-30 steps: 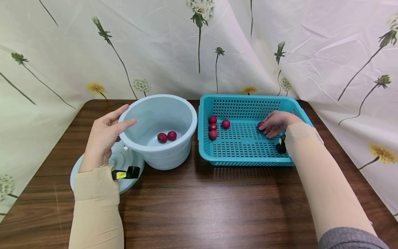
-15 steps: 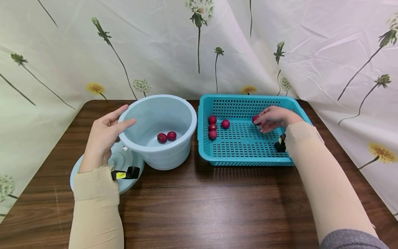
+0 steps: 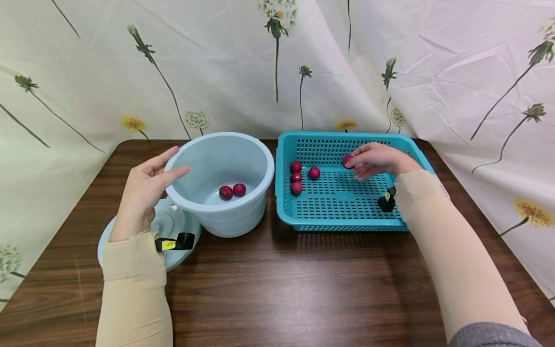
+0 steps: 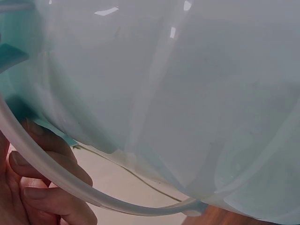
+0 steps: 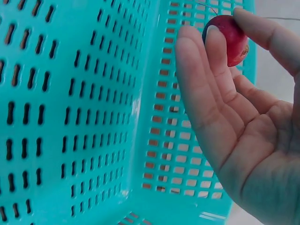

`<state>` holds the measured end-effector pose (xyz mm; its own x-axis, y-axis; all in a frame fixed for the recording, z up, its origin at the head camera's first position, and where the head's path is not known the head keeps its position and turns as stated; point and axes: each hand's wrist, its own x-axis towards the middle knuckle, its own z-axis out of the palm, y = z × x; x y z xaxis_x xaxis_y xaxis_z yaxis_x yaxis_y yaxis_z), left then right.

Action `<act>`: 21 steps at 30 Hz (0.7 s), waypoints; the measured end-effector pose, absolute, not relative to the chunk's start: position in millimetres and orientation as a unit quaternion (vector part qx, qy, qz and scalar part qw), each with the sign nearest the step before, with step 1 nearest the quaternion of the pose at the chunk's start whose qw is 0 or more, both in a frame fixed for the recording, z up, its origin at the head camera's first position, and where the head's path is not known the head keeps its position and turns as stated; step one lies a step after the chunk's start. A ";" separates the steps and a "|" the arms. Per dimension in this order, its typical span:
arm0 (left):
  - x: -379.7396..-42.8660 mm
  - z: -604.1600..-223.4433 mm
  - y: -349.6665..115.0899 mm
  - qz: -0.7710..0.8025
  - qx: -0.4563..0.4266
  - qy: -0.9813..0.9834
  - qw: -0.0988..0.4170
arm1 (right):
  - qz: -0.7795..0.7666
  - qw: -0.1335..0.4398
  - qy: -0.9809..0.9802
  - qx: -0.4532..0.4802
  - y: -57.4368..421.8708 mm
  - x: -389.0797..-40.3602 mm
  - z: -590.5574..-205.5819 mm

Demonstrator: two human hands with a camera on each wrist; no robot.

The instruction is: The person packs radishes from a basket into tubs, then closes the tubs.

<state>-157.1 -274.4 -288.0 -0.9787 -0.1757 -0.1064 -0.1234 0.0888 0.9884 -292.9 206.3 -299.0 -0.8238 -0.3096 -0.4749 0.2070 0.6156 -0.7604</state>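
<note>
My left hand [image 3: 145, 193] holds the light blue tub [image 3: 234, 219] by its left rim, thumb over the inside. The left wrist view shows its fingers [image 4: 61, 201] curled beside the tub's pale carrying handle [image 4: 84, 190]. The tub leans toward me, and two radishes [image 3: 226, 193] lie on its bottom. My right hand [image 3: 375, 160] pinches one radish [image 3: 347, 161] between thumb and fingertips, above the floor of the turquoise basket [image 3: 342, 224]. In the right wrist view this radish [image 5: 227, 40] shows a thin root. Several radishes [image 3: 296, 177] rest at the basket's left end.
A round light blue lid [image 3: 184, 250] lies on the dark wooden table [image 3: 277, 294], partly under my left forearm. Tub and basket stand side by side with a narrow gap. Behind them hangs a white cloth [image 3: 234, 62] printed with dandelions.
My right hand has lifted the radish off the basket floor and moved left with it. The left hand and tub have stayed in place.
</note>
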 end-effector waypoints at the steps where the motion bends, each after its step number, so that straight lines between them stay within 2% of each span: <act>1: -157.0 -288.1 -274.4 -0.667 0.102 -0.738 0.020 | -0.436 0.296 0.850 -0.034 204.6 -292.0 -297.6; 21: -157.3 -288.1 -274.8 -0.659 0.100 -0.745 0.022 | -0.446 0.311 0.834 -0.093 159.6 -283.3 -280.8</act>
